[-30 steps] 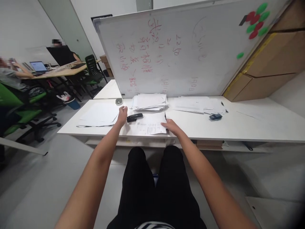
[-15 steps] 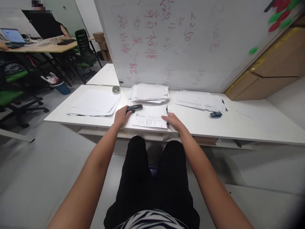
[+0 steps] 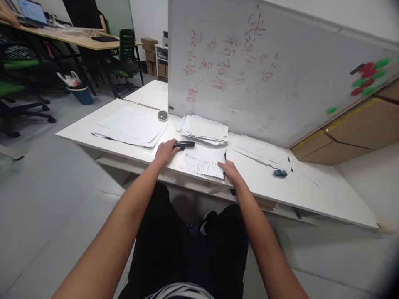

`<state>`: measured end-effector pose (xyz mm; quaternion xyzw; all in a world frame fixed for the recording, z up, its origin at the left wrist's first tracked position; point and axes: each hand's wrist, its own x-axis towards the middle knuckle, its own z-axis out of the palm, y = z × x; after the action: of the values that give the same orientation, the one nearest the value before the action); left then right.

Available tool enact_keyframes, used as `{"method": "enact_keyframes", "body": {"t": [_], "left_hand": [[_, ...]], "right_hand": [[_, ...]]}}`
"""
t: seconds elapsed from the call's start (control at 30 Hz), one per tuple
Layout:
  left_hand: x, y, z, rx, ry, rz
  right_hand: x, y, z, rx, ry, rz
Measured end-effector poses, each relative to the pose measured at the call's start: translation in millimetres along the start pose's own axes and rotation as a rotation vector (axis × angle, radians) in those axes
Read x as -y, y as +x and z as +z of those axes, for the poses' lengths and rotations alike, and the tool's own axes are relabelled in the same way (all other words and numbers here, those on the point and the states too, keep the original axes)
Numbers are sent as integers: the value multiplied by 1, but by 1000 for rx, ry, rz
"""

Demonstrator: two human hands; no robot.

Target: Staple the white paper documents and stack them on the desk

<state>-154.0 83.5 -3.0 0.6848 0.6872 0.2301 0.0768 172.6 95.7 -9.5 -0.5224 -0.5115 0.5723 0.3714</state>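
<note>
My left hand is closed round the rear of a black stapler, whose front end lies over the upper left of some printed sheets. At the right edge of those sheets, my right hand pinches them, thumb on top and fingers underneath. The sheets rest near the front edge of the white table. Just behind them lies a thick stack of paper. Whether the stapler's jaws are pressed together on the sheets is too small to tell.
Loose white sheets lie on the left, a computer mouse behind them. Farther right are more papers and a small dark crumpled item. A whiteboard stands along the back, with cardboard boxes at right.
My view has turned and tilted, so the table slants more. Both hands keep their hold on the stapler and the sheets, with little movement relative to the table.
</note>
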Motion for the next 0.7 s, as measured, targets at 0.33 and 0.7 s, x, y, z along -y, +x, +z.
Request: {"method": "enact_keyframes", "body": {"t": [0.33, 0.7], "left_hand": [[1, -2, -1, 108, -18, 47], [-7, 1, 0, 77, 51, 11]], "right_hand": [[105, 3, -52, -218, -476, -16], [132, 167, -9, -378, -785, -151]]}}
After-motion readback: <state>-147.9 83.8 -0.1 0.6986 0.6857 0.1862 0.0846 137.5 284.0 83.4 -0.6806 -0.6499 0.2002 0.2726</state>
